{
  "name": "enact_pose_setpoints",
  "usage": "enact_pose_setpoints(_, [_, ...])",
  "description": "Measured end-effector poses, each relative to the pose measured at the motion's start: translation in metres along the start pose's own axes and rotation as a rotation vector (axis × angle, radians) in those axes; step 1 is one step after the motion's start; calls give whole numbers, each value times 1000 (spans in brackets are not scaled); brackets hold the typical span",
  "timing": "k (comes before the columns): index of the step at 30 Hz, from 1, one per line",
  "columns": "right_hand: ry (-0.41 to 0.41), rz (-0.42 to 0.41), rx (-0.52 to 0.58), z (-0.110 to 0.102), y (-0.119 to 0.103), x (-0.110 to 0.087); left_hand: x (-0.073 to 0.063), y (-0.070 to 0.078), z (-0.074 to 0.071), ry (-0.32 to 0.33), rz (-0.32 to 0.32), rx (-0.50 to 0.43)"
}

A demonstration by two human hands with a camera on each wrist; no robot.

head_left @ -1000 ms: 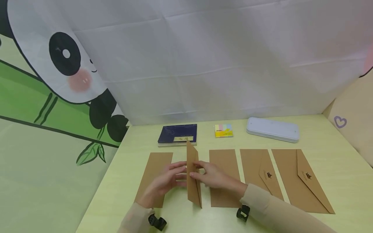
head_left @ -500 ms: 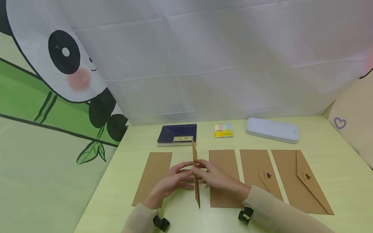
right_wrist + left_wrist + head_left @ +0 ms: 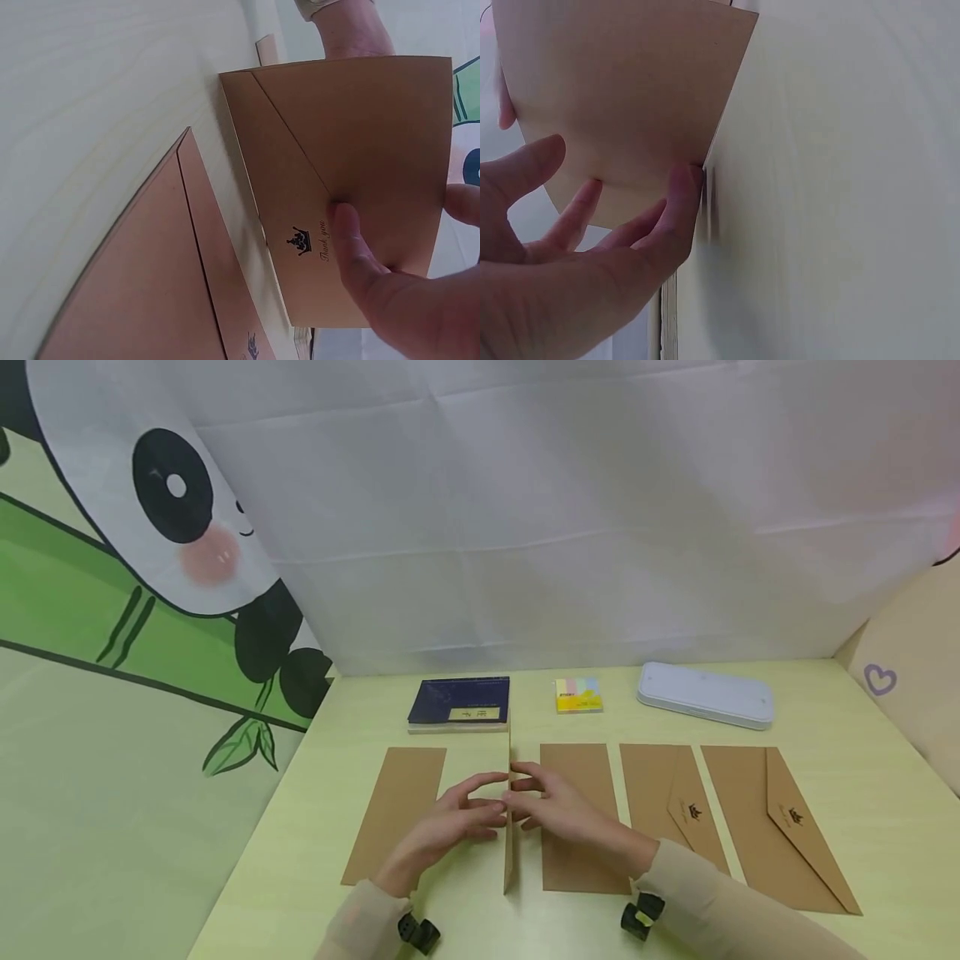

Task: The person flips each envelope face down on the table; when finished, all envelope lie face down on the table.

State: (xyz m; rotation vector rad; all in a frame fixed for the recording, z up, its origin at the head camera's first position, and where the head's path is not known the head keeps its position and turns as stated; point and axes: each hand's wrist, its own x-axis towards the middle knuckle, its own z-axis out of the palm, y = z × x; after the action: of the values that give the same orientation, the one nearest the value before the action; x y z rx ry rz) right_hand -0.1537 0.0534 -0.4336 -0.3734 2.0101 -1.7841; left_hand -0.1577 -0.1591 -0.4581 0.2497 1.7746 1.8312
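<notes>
A brown kraft envelope (image 3: 509, 852) stands on its long edge between my hands, seen nearly edge-on in the head view. My right hand (image 3: 558, 806) pinches its upper edge. In the right wrist view, one fingertip (image 3: 346, 217) presses the flap side beside a printed crown and "Thank you". My left hand (image 3: 442, 831) is on the plain side. Its fingers (image 3: 682, 187) touch the paper near the lower edge, while the thumb is apart from the other fingers. I cannot tell whether the lower edge touches the table.
Flat on the pale table (image 3: 300, 910) lie several brown envelopes: one at left (image 3: 396, 814) and others right (image 3: 581, 860), (image 3: 660, 793), (image 3: 742, 827). Behind them are a dark blue book (image 3: 457, 697), sticky notes (image 3: 579, 696) and a pale case (image 3: 705, 695). A white cloth (image 3: 525, 527) hangs behind.
The held envelope has shifted slightly right and turned from showing its broad left side to nearly edge-on. Both hands have moved a little right with it.
</notes>
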Motion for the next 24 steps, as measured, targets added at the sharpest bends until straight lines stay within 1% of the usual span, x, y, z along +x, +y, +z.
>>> enact_pose_setpoints(3, [0,1,22,0,-3,-3,0,0,0,15,4,26])
enact_pose_setpoints(5, [-3,0,40,0,-6,-5,0,-1,0,39,10,37])
enact_pose_setpoints(12, [-7,-48,75,0,-10,-9,2,-3,-1,193,-7,56])
enact_pose_setpoints(17, [22,-81,96,-2,-9,-9,3,-3,-3,262,-2,75])
enact_pose_setpoints(22, [65,-105,107,-3,-4,-8,2,-4,-6,349,14,155])
enact_pose_setpoints(24, [80,-120,87,-2,-1,-7,1,-4,-6,378,14,190])
